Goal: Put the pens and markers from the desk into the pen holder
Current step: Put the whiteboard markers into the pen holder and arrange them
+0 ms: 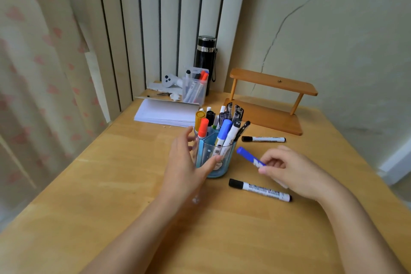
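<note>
A clear blue pen holder (219, 169) stands mid-desk, packed with several pens and markers. My left hand (185, 162) wraps its left side, thumb across the front. My right hand (289, 169) pinches a blue-capped marker (249, 156), held just right of the holder with the cap pointing up-left. Two black-capped whiteboard markers lie on the desk: one (260, 189) in front of my right hand, the other (263, 139) behind it, right of the holder.
A wooden two-tier shelf (273, 100) stands at the back right. Behind the holder are a stack of white paper (164, 114), a clear box of markers (195, 89), a white controller (170, 80) and a black flask (205, 55). Curtain at left.
</note>
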